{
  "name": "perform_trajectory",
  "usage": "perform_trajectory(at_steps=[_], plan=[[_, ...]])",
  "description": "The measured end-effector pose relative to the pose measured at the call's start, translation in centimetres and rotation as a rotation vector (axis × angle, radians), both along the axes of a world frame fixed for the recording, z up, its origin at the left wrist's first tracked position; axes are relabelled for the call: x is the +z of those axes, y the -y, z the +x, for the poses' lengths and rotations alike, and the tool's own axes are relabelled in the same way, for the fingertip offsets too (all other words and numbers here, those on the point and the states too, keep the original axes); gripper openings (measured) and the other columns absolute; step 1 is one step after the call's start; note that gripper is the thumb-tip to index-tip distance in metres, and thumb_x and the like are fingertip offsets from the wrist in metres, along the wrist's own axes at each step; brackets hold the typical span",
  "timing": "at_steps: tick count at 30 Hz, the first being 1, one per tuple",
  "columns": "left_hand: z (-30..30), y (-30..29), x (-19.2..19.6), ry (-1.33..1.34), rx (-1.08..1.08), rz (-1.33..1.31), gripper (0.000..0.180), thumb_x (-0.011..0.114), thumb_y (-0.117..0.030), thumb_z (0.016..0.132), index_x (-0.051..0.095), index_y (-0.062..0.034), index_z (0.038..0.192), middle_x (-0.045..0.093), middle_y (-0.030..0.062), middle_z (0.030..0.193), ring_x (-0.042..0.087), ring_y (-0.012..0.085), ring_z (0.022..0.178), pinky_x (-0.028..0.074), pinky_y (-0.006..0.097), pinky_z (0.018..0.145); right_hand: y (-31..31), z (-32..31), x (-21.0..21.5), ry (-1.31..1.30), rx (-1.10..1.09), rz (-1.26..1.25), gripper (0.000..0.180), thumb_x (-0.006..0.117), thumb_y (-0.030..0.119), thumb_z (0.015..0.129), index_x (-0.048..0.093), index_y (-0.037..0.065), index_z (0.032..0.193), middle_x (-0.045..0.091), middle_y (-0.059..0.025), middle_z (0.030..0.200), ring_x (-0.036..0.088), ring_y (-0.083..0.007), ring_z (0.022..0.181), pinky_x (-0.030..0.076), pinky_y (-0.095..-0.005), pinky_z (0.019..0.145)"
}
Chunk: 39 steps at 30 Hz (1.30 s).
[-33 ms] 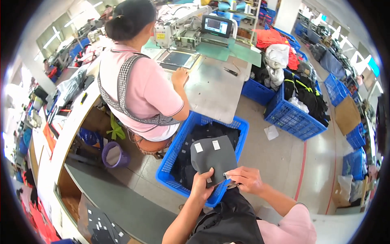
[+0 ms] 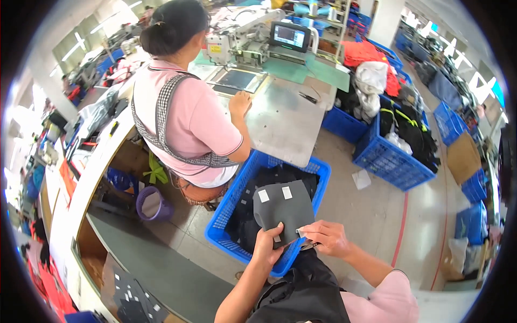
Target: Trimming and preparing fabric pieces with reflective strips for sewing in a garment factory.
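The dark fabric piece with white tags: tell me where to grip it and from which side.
Grip the dark fabric piece along its near bottom edge, coming from below, where the left hand and right hand already pinch it. It hangs flat over the blue crate, tags facing up.

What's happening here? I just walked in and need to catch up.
The left hand and right hand hold up a dark grey fabric piece with small white tags, above a blue crate of dark pieces. Ahead, a co-worker in pink sits at a sewing machine.
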State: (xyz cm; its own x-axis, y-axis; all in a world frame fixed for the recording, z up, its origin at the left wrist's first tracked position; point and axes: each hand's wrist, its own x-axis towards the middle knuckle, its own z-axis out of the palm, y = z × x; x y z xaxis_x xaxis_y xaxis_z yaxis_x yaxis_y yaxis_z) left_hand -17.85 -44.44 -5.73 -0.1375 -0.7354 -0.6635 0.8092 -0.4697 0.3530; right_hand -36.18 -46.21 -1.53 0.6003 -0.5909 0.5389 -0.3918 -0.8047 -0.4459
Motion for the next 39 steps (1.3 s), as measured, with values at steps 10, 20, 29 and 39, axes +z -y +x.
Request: perform_trajectory(at_steps=[10, 20, 29, 39], plan=[[-11.0, 7.9, 1.3, 0.024, 0.196, 0.047, 0.029, 0.056, -0.006, 0.085, 0.051, -0.0046, 0.113, 0.057, 0.0120, 0.107, 0.058, 0.0272, 0.097, 0.049, 0.046, 0.084, 13.3, -10.2, -0.4, 0.072, 0.299, -0.056, 0.031, 0.061, -0.008, 0.056, 0.059, 0.006, 0.083, 0.066, -0.0062, 0.095, 0.063, -0.0215, 0.075, 0.052, -0.0298, 0.058], [-14.5, 17.7, -1.2, -0.012, 0.101, 0.194, 0.022, 0.059, -0.009, 0.084, 0.052, -0.0016, 0.104, 0.059, 0.0109, 0.096, 0.060, 0.0236, 0.087, 0.053, 0.039, 0.072, 22.2, -14.4, -4.2, 0.214, 0.273, 0.268, 0.030, 0.065, -0.006, 0.057, 0.063, 0.008, 0.084, 0.065, -0.0033, 0.091, 0.060, -0.0211, 0.073, 0.050, -0.0291, 0.058], [-14.3, 19.0, -1.4, -0.047, 0.116, 0.256, 0.022, 0.060, -0.009, 0.083, 0.054, -0.0014, 0.102, 0.060, 0.0112, 0.095, 0.062, 0.0230, 0.084, 0.054, 0.037, 0.067, 24.4, -13.7, -6.9, 0.238, 0.329, 0.370, 0.030, 0.068, -0.005, 0.055, 0.061, 0.008, 0.082, 0.065, -0.0031, 0.092, 0.059, -0.0225, 0.073, 0.049, -0.0313, 0.059], [-12.3, 17.7, -3.7, -0.041, 0.113, 0.214, 0.023, 0.060, -0.012, 0.083, 0.056, -0.0049, 0.104, 0.061, 0.0113, 0.098, 0.061, 0.0235, 0.089, 0.051, 0.041, 0.073, 23.5, -11.2, -5.7, 0.190, 0.302, 0.298, 0.039, 0.070, -0.006, 0.049, 0.060, 0.009, 0.083, 0.064, -0.0019, 0.092, 0.059, -0.0211, 0.074, 0.049, -0.0302, 0.053]])
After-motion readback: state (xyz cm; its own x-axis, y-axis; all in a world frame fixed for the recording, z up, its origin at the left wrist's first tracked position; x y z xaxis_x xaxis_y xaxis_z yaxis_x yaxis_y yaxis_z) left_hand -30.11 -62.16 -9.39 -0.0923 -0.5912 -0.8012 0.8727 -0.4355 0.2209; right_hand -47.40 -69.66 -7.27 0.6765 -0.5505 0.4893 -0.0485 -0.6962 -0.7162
